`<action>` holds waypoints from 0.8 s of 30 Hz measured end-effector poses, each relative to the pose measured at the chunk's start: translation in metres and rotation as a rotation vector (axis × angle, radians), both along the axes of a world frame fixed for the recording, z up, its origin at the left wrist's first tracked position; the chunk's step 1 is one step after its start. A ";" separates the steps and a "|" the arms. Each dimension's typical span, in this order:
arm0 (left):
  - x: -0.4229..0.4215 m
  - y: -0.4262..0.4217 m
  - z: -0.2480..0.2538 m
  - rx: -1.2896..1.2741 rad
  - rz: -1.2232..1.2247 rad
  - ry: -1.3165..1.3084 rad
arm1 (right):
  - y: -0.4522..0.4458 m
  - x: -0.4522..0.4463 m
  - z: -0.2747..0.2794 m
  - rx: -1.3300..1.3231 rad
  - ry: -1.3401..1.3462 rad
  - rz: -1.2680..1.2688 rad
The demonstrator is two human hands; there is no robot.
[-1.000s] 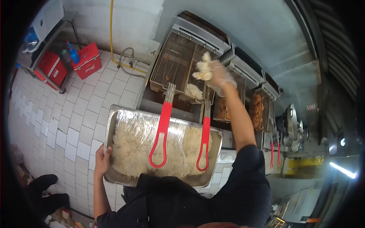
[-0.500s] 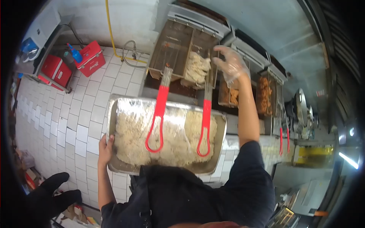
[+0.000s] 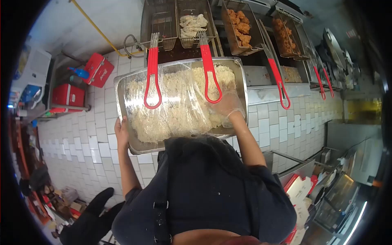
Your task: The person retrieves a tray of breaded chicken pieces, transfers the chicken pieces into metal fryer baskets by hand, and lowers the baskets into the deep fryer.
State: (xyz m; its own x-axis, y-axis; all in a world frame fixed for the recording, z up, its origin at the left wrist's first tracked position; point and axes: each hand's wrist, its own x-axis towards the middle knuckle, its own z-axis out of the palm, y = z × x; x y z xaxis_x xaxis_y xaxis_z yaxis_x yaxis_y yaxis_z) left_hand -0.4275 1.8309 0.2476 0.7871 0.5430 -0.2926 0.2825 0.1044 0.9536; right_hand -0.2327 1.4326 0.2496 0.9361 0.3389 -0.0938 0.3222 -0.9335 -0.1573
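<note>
My left hand [image 3: 121, 130] grips the left rim of a large metal tray [image 3: 243, 92], its thumb up against the edge. Pale, flour-coated pieces [image 3: 157, 124] fill the tray, partly covered by clear plastic film [image 3: 181, 98]. Inside the tray's right end, my right hand [image 3: 228, 107] in a clear plastic glove touches the coated pieces; its fingers are blurred and partly hidden. Two red basket handles [image 3: 152, 77] [image 3: 209, 71] hang over the tray. The right one belongs to a fryer basket [image 3: 183, 41] with raw coated pieces [image 3: 192, 25] in it.
Left of that basket is another wire basket [image 3: 161, 24]. Farther right, two baskets hold browned fried pieces [image 3: 241, 28] [image 3: 282, 34], with red handles [image 3: 279, 83] jutting outward. Red cooler boxes [image 3: 98, 70] stand at left on the tiled floor [image 3: 96, 130]. Another person's dark-clothed legs [image 3: 96, 214] show lower left.
My right hand has come down from above the fryer baskets into the tray's right end. My left hand stays on the tray's left rim. The view has shifted.
</note>
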 end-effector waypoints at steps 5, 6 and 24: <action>-0.001 0.002 -0.007 -0.004 0.019 -0.074 | 0.011 -0.032 0.051 0.081 0.157 -0.205; -0.003 0.003 -0.008 0.013 0.018 -0.052 | 0.012 -0.039 0.058 0.077 0.221 -0.240; -0.003 -0.008 0.007 0.086 0.058 0.014 | -0.027 0.011 0.078 0.514 0.179 -0.028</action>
State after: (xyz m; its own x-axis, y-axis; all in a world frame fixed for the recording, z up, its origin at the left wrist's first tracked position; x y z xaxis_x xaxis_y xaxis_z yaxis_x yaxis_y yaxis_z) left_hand -0.4301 1.8225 0.2543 0.7501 0.6108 -0.2536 0.2914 0.0390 0.9558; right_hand -0.2215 1.4058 0.3272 0.9301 0.3582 -0.0811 0.2248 -0.7298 -0.6456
